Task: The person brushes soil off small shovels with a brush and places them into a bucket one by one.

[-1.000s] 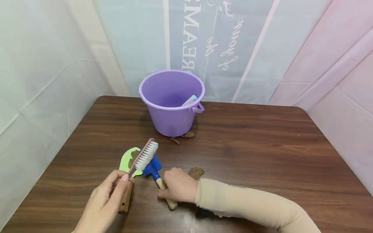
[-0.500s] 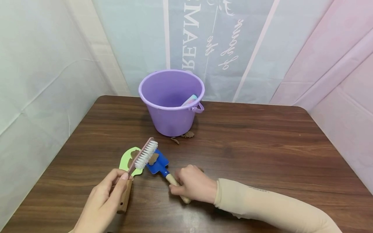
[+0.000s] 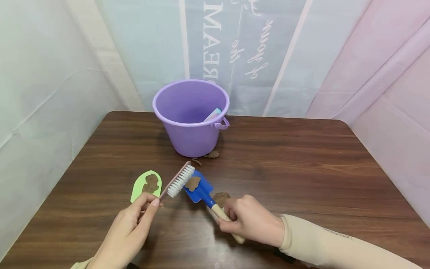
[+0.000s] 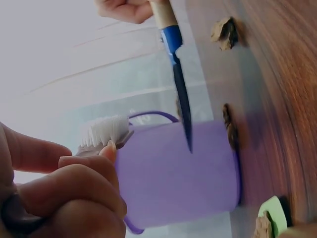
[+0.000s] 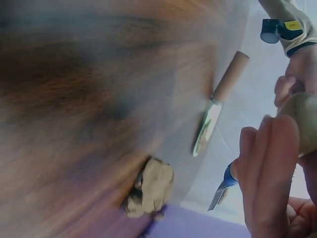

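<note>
My left hand [image 3: 125, 227] pinches the pinkish handle of a scrubbing brush [image 3: 181, 181], its white bristles turned towards the right. In my right hand [image 3: 254, 220] is the wooden handle of a small blue shovel [image 3: 205, 194], held above the table. A lump of brown clay [image 3: 192, 184] sits on the shovel's blade. The bristles overlap the blade's left edge in the head view; I cannot tell whether they touch. Left of the brush lies a light green shovel [image 3: 137, 189] with clay on it. Its wooden handle [image 5: 232, 77] shows in the right wrist view.
A purple bucket [image 3: 192, 139] stands at the back of the brown table [image 3: 285, 160], with a pale pastel object [image 3: 213, 114] inside. Clay scraps [image 3: 211, 154] lie at its base. Another clay lump [image 3: 221, 197] is on the table behind my right hand. Curtains surround the table.
My right hand has moved right with the blue shovel, and the clay on its blade has come into view. The brush has shifted slightly right. The green shovel stays on the table.
</note>
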Motion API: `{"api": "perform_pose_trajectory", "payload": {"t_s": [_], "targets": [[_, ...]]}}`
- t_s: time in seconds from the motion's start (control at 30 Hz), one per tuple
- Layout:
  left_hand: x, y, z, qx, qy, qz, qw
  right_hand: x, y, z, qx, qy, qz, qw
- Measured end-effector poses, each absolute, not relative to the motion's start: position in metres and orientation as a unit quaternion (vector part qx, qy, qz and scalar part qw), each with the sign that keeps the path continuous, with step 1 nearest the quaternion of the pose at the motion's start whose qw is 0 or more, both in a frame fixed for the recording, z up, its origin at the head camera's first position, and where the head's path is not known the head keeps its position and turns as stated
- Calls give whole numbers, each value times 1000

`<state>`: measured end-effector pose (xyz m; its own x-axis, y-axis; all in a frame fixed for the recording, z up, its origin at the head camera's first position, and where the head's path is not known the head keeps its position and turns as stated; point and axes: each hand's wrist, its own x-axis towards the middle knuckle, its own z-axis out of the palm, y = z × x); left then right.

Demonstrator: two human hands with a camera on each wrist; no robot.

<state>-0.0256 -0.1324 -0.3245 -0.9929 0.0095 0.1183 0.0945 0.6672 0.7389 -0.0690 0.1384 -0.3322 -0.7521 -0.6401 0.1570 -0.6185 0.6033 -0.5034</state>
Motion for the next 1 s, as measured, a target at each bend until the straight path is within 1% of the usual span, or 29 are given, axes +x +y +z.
{"api": "perform_pose_trajectory", "payload": {"t_s": [0.2, 0.3, 0.63, 0.77, 1.0], "targets": [[-28, -123, -325, -61, -912, -396, 85, -61, 153, -326, -348, 895, -280, -15], [-30, -117, -323, -79, -915, -383, 93, -58, 160, -323, -351, 891, -285, -32], [-35, -100, -321, -143, -919, -348, 120, -51, 179, -322, -335, 894, -293, -51], [-36, -95, -322, -165, -922, -327, 127, -48, 183, -322, -329, 894, -299, -51], [-37, -85, -322, -177, -929, -288, 148, -45, 188, -321, -326, 894, -301, -62]]}}
